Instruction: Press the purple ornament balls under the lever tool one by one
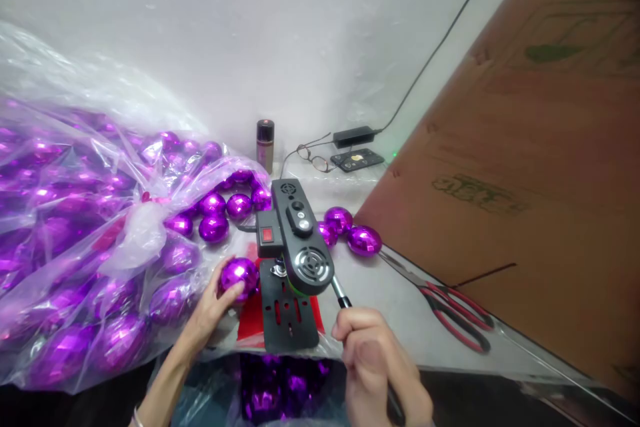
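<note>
My left hand (220, 297) is closed around a shiny purple faceted ball (240, 278), thumb in front, beside a black slotted metal plate (290, 320). Above that plate stands a black device (303, 237) with round vents, buttons and a side box bearing a red switch (267, 234). My right hand (377, 360) is wrapped round a rod with a black handle (344, 301). Its bare metal part runs up to the device's lower right edge; whether it is joined there I cannot tell. Red material (250, 320) shows under the plate.
Clear plastic bags of purple balls (75, 213) fill the left, with loose balls (364, 240) right of the device. Red-handled scissors (460, 317) lie beside a large cardboard box (525, 180). Behind are a dark-capped bottle (265, 147), glasses (319, 163), a phone (357, 159) and a power adapter (354, 137).
</note>
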Motion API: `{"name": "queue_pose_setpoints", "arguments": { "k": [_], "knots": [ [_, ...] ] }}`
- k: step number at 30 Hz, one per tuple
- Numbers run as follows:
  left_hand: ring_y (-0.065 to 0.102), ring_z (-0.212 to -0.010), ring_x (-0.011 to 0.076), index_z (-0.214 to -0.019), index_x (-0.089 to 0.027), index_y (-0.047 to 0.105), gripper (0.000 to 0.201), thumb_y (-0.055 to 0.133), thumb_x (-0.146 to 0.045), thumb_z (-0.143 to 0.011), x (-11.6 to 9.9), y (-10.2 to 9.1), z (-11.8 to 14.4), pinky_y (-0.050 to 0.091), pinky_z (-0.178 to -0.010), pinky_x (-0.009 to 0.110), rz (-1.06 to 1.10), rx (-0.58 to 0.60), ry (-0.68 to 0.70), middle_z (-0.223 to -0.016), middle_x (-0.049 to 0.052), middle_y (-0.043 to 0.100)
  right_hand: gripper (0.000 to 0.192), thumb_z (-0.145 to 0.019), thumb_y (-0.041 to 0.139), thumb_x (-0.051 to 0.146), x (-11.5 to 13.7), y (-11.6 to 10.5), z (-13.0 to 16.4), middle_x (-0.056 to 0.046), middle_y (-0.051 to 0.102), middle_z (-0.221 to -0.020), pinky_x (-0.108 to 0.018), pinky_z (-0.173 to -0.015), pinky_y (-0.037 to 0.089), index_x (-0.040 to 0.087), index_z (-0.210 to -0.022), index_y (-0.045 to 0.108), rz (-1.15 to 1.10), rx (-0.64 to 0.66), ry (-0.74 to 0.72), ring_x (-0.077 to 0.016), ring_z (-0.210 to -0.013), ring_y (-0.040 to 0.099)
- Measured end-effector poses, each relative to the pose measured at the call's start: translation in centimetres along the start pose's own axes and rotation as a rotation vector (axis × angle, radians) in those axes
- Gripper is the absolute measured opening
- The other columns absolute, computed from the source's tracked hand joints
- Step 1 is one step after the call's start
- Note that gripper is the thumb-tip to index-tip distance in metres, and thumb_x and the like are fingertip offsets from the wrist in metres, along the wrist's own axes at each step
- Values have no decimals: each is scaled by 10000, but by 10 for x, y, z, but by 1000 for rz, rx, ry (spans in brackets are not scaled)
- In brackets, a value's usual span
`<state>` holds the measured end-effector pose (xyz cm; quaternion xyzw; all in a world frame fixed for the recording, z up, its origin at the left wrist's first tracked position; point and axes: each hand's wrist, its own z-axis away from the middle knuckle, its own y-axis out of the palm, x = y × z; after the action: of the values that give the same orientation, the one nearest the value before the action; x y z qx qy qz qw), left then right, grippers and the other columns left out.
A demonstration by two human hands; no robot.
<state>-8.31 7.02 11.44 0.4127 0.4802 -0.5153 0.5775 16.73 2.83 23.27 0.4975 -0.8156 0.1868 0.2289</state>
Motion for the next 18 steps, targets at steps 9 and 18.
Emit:
{"name": "queue_pose_setpoints", "arguments": {
  "k": [9,18],
  "knots": [
    [558,-1654,440,-1612,-225,571,855,724,-759,-962,18,48,33,410,-1405,633,-135,-26,127,-1727,197,633,412,-1170,498,106,2,3,-3,64,485,-649,-209,-573,461,220,-775,482,1,-14,-17,-81,-641,612],
    [591,-1618,481,-1656,-200,498,896,839,-566,-913,27,70,35,444,-1350,746,-308,-24,233,-1721,258,618,402,-1161,521,78,19,6,-23,31,596,-694,-234,-509,398,208,-782,555,-72,-43,122,-79,-566,578]
  ]
}}
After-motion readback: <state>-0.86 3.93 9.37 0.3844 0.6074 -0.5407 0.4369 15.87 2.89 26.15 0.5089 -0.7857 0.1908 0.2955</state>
